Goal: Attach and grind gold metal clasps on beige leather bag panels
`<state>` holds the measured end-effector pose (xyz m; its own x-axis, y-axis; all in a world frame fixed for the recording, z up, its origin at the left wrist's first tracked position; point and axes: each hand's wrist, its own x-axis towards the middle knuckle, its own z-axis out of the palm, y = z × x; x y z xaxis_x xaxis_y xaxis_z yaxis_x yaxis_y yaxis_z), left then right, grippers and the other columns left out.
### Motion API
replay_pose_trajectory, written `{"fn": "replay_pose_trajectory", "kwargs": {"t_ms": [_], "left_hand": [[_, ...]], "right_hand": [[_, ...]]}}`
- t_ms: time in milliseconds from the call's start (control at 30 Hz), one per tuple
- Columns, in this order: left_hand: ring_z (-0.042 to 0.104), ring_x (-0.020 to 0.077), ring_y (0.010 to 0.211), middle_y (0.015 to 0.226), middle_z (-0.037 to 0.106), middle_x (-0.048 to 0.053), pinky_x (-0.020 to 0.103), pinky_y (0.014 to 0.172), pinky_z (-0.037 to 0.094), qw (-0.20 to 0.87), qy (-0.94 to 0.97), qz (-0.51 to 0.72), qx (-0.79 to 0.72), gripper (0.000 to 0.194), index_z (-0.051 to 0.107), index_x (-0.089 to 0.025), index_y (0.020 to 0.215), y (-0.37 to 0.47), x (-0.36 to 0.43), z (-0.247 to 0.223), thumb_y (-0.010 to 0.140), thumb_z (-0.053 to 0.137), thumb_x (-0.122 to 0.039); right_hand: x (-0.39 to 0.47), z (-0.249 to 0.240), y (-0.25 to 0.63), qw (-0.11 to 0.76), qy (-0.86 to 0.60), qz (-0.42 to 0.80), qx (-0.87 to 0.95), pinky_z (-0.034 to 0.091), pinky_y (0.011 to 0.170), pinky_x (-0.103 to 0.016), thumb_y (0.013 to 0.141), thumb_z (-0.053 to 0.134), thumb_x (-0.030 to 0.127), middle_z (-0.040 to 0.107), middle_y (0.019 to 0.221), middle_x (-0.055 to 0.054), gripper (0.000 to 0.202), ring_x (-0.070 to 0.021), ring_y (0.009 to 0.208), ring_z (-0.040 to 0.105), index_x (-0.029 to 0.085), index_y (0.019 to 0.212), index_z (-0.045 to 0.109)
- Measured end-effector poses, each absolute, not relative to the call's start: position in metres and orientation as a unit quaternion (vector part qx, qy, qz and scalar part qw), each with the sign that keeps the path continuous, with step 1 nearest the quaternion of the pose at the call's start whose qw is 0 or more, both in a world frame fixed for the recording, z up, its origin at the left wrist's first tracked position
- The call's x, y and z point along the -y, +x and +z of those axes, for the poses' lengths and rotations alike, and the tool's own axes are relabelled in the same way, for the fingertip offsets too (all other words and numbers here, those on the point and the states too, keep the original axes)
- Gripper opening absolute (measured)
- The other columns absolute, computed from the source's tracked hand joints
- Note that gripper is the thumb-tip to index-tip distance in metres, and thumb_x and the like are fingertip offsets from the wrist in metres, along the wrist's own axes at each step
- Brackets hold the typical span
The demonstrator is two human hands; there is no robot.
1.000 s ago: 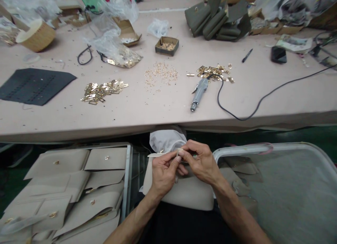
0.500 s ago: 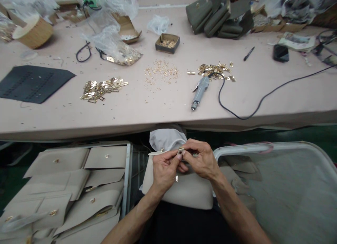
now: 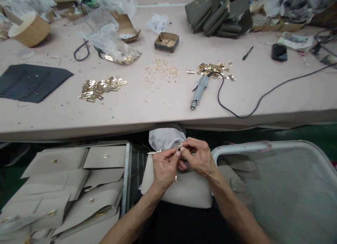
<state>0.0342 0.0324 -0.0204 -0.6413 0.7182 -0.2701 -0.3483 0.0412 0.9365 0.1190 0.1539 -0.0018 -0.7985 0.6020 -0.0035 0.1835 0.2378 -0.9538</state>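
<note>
A beige bag (image 3: 188, 191) lies across my lap, with a small gold fitting (image 3: 176, 178) on its front. Above it my left hand (image 3: 165, 165) and my right hand (image 3: 198, 158) meet, fingertips pinched together on a small gold metal plate (image 3: 179, 146). The plate looks like a rectangular frame; my thumbs cover part of it. Up on the table, a grey electric screwdriver (image 3: 199, 92) lies beside a pile of gold lock plates (image 3: 214, 69). Gold rectangular frames (image 3: 101, 87) are heaped to the left, and tiny gold screws (image 3: 161, 71) are scattered between the piles.
On my left stands a crate (image 3: 128, 173) filled with beige bags (image 3: 105, 157). A pale plastic bin (image 3: 295, 188) holding more beige pieces is at my right. The screwdriver's black cable (image 3: 259, 104) runs right across the table (image 3: 147, 114). Dark green bags (image 3: 207, 15) sit at the back.
My thumbs have shifted slightly on the gold plate, and its frame now shows at a different tilt. Both hands stay together over the bag. The view has moved a little.
</note>
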Motion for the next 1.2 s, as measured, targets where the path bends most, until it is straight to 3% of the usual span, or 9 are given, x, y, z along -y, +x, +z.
{"fn": "replay_pose_trajectory", "kwargs": {"t_ms": [100,200,300,433,767,1067,1200], "left_hand": [[0.064,0.0140,0.043,0.056,0.072,0.002,0.022,0.047,0.057,0.392,0.151,0.672,-0.610,0.024,0.081,-0.013,0.105,0.034,-0.032,-0.022,0.092,0.074,-0.032],[0.063,0.0136,0.042,0.055,0.071,0.003,0.021,0.046,0.055,0.391,0.156,0.665,-0.617,0.024,0.082,-0.012,0.091,0.035,-0.033,-0.021,0.093,0.072,-0.035],[0.064,0.0138,0.044,0.053,0.070,0.003,0.021,0.046,0.054,0.397,0.167,0.658,-0.618,0.033,0.079,-0.012,0.078,0.036,-0.032,-0.020,0.095,0.070,-0.038],[0.065,0.0141,0.046,0.056,0.071,0.003,0.021,0.049,0.056,0.411,0.160,0.665,-0.602,0.030,0.080,-0.012,0.087,0.036,-0.032,-0.019,0.096,0.069,-0.039],[0.073,0.0207,0.052,0.067,0.078,0.006,0.029,0.054,0.065,0.391,0.127,0.683,-0.604,0.028,0.082,-0.011,0.102,0.034,-0.035,-0.018,0.088,0.074,-0.034],[0.072,0.0202,0.050,0.064,0.077,0.005,0.029,0.053,0.064,0.405,0.130,0.674,-0.605,0.033,0.079,-0.011,0.109,0.032,-0.033,-0.019,0.093,0.070,-0.039],[0.070,0.0170,0.048,0.084,0.081,0.007,0.024,0.044,0.058,0.351,0.122,0.666,-0.647,0.036,0.076,-0.014,0.117,0.033,-0.033,-0.016,0.094,0.070,-0.041]], "right_hand": [[-0.154,-0.001,0.117,0.194,-0.263,0.551,0.768,0.036,0.054,-0.025,0.086,0.063,0.017,0.056,0.070,0.000,0.014,-0.0109,0.061,0.049,0.015,0.075,0.072],[-0.153,-0.003,0.116,0.182,-0.286,0.572,0.747,0.036,0.052,-0.024,0.083,0.072,0.025,0.057,0.068,0.001,0.013,-0.0105,0.059,0.048,0.015,0.075,0.071],[-0.153,-0.008,0.116,0.157,-0.316,0.594,0.723,0.034,0.049,-0.024,0.081,0.080,0.036,0.056,0.062,0.002,0.026,-0.0102,0.054,0.046,0.015,0.072,0.068],[-0.152,-0.013,0.115,0.161,-0.303,0.590,0.731,0.035,0.053,-0.025,0.092,0.071,0.039,0.060,0.066,0.000,0.030,-0.0109,0.057,0.048,0.015,0.075,0.070],[-0.155,-0.008,0.114,0.183,-0.254,0.560,0.767,0.036,0.061,-0.027,0.096,0.065,0.030,0.057,0.072,0.000,0.025,-0.0126,0.065,0.050,0.016,0.075,0.068],[-0.158,-0.004,0.115,0.188,-0.209,0.548,0.788,0.036,0.062,-0.029,0.097,0.061,0.023,0.057,0.075,-0.002,0.020,-0.0142,0.068,0.050,0.016,0.081,0.070],[-0.161,0.001,0.115,0.173,-0.171,0.546,0.802,0.039,0.069,-0.031,0.099,0.057,0.020,0.059,0.078,-0.003,0.020,-0.0157,0.074,0.054,0.016,0.086,0.072]]}}
